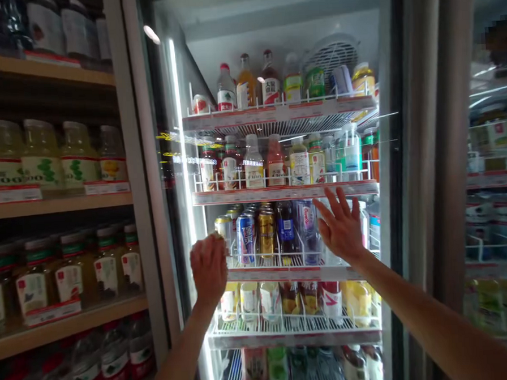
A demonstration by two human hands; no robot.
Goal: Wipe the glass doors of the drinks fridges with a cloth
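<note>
One blue can (246, 238) | upright, white-lettered | beyond hands (341, 231) (right splayed)

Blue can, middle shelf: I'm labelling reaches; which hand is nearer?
Left. In view, the left hand is just left of the blue can; the right hand, well right of it.

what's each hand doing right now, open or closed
Left hand: fingers curled; whether closed on something cannot be told.
Right hand: open, fingers spread.
</note>
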